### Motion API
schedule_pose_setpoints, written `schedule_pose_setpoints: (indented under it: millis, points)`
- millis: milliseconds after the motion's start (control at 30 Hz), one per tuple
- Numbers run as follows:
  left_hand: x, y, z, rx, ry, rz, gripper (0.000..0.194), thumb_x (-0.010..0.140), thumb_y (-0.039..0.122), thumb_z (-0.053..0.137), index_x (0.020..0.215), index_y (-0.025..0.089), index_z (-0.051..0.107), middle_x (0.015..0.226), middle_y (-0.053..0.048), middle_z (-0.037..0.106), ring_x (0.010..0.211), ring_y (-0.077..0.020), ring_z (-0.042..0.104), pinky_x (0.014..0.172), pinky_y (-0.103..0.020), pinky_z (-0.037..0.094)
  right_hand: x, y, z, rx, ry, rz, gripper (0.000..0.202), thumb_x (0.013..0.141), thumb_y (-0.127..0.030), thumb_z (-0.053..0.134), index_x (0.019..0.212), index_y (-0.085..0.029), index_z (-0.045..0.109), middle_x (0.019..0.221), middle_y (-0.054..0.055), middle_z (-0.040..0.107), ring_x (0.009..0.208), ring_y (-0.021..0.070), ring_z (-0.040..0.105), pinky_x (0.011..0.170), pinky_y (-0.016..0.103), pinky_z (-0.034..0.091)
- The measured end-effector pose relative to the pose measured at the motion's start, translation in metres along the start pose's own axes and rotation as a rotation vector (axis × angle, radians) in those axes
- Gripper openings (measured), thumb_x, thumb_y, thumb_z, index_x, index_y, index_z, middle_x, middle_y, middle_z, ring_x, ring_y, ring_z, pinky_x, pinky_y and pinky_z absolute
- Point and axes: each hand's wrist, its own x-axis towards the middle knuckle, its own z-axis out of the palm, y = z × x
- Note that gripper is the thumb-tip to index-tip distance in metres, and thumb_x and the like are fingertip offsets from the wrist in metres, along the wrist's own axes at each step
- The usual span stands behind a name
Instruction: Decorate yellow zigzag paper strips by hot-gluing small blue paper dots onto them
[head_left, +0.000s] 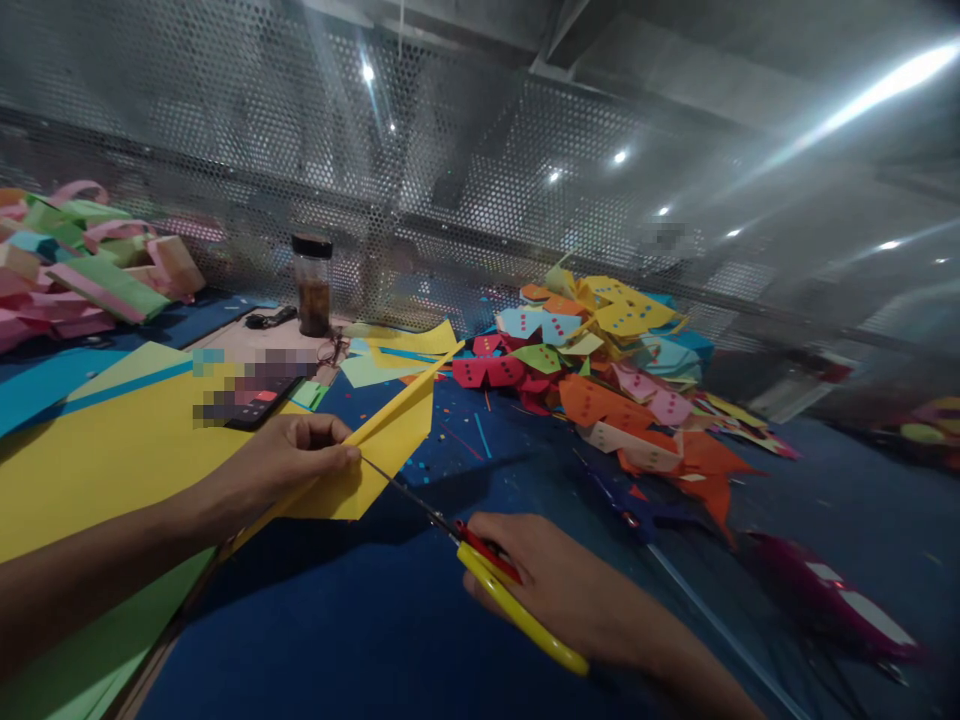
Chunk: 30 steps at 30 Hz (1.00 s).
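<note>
My left hand pinches a folded piece of yellow paper near its lower fold. The paper is raised above the blue table and points up to the right. In my right hand is a pair of scissors with one red and one yellow handle. The scissor blades reach up left to the yellow paper, with their tips at the fold beside my left fingertips. How far the blades are apart is hard to tell.
Large yellow sheets and a phone lie at left. Behind them stands a lidded jar. Cut coloured paper shapes pile up at centre right, near a blue glue gun and a magenta tool.
</note>
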Motion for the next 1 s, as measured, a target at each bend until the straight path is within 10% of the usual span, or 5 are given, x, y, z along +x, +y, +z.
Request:
schedule_pose_setpoints:
  millis: [1000]
  points:
    - [-0.0022, 0.0024, 0.0005, -0.042, -0.026, 0.008, 0.022, 0.058, 0.030, 0.091, 0.064, 0.022, 0.072, 0.059, 0.000, 0.073, 0.051, -0.0119, 0.060, 0.048, -0.019, 0.043, -0.0031, -0.0031, -0.0009, -0.090, 0.000, 0.008, 0.016, 0.102, -0.033, 0.053, 0.095, -0.022, 0.060, 0.099, 0.004, 0.072, 0.086, 0.0211, 0.064, 0.071, 0.031, 0.038]
